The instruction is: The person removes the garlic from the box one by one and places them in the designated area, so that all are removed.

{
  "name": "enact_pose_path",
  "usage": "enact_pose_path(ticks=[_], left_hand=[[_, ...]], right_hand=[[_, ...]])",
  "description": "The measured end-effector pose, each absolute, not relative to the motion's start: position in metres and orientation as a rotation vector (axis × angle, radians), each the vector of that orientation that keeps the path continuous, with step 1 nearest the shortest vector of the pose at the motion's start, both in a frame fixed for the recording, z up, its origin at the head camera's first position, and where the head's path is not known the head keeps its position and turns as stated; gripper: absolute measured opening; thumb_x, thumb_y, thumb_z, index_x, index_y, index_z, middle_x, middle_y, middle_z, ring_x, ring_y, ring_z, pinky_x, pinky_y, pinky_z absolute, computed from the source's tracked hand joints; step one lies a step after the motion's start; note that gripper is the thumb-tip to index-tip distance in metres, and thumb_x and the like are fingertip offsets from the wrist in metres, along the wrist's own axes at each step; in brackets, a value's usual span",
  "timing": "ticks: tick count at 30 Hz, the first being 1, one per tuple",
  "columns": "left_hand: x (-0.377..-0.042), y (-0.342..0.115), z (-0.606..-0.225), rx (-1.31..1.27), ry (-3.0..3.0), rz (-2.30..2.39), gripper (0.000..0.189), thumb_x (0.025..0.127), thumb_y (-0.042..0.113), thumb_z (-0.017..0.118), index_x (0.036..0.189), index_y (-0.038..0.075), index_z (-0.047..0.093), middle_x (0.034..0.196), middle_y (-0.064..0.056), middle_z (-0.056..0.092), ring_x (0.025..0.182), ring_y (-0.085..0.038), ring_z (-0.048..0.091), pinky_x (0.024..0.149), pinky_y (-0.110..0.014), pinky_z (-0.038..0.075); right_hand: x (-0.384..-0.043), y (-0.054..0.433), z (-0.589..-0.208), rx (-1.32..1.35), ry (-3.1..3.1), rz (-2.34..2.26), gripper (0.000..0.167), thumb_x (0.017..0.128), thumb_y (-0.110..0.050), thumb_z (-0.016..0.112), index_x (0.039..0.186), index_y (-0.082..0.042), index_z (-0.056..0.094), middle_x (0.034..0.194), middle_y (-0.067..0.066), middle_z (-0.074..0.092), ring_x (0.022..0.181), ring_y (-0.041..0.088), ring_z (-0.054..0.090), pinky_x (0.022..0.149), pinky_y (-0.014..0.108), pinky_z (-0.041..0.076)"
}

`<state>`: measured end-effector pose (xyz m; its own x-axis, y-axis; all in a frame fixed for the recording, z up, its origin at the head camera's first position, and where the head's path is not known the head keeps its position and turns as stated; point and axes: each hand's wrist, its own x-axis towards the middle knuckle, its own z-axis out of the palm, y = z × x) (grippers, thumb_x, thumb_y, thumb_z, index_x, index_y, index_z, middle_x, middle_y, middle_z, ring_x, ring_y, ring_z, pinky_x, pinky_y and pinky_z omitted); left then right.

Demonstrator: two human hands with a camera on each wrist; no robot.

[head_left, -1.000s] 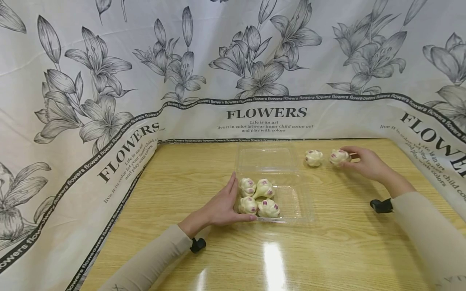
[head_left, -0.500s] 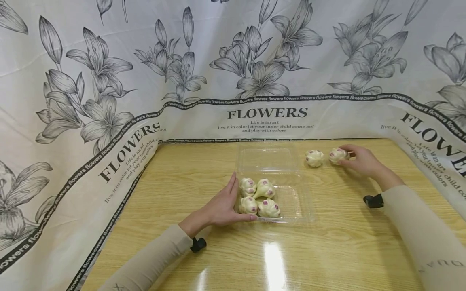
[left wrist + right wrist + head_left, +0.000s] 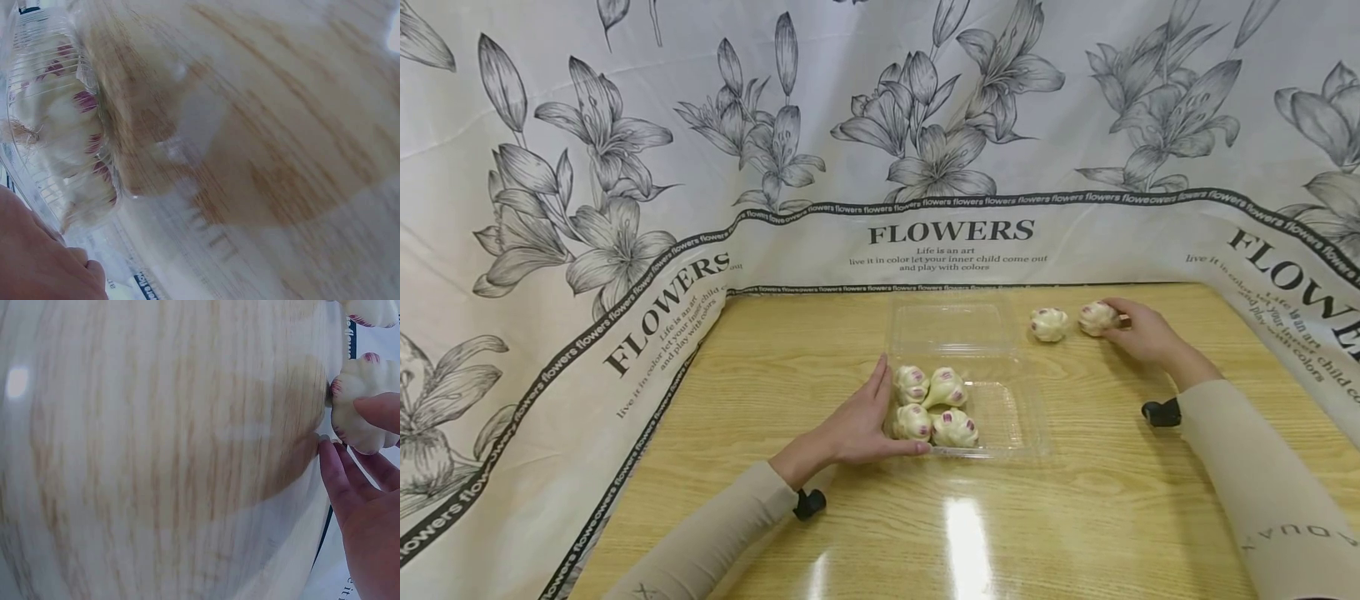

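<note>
In the head view, a clear plastic clamshell box [image 3: 1000, 412] lies with its lid [image 3: 951, 325] folded back. Several garlic bulbs [image 3: 955, 427] with purple marks fill the left part of it. My left hand [image 3: 857, 425] rests against the box's left near corner, thumb along the front rim and straight fingers up the left side. Through the box wall, the left wrist view shows the bulbs [image 3: 59, 125]. Back right, my right hand [image 3: 1142, 329] grips a garlic bulb [image 3: 1096, 318]; its thumb lies over that bulb [image 3: 359, 422] in the right wrist view. Just left is a loose bulb [image 3: 1048, 324].
All of this is on a glossy wood-grain table [image 3: 775, 350]. A white cloth [image 3: 947, 242] printed with flowers and lettering walls in its back and sides. The right half of the box has no bulbs in it.
My right forearm has swung a little to the left, and its grip on the bulb has shifted slightly. The left hand and the box have stayed put.
</note>
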<state>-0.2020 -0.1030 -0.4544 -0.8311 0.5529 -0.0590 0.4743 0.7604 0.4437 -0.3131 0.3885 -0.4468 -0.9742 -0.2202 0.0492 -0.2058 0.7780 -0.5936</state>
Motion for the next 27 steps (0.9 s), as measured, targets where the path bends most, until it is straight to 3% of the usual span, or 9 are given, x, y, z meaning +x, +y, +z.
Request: enact_pose_path(ticks=[14,27], left_hand=[[-0.2003,-0.1016,-0.4547,0.809,2.765,0.614,0.135,0.079,0.088,0.055,0.162,0.002,-0.008,0.169,-0.011,-0.022,0.154,-0.035,0.017,0.124,-0.041,0.027],[-0.2005,-0.1021,-0.4532,0.803,2.776,0.605,0.134,0.080,0.087,0.056,0.162,0.000,-0.006,0.170,-0.016,-0.017,0.154,-0.035,0.018,0.124,-0.042,0.027]], right_hand=[[-0.3158,0.3931,-0.4535,-0.361,2.930,-0.962,0.067,0.097,0.000,0.059,0.148,0.023,0.023,0.133,0.049,0.043,0.120,0.064,0.047,0.103,0.072,0.040],[-0.3061,0.3954,-0.4443,-0.304,2.887,-0.926,0.072,0.101,-0.009,0.060,0.152,0.019,0.018,0.142,0.049,0.034,0.126,0.064,0.043,0.106,0.073,0.038]])
